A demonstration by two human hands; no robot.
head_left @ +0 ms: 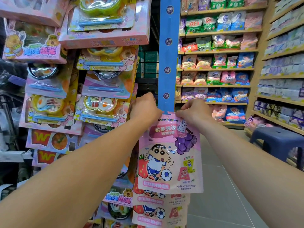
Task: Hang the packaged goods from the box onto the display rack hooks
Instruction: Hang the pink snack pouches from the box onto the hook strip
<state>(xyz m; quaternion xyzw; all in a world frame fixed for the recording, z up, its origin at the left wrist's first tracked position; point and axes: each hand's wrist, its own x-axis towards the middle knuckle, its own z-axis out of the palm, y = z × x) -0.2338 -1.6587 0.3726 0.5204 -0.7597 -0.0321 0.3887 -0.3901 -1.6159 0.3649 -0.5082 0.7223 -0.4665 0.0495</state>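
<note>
Both hands, left hand (145,106) and right hand (194,112), pinch the pink cartoon-printed candy pouch (170,155) by its top at the blue hanging strip (168,63); hooking step in hand, next its hole must catch a hook

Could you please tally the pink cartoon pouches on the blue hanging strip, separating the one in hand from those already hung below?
Pouch held at its top by both hands, at the blue strip: 1
Pouches visible below it: 2
Total: 3
</note>
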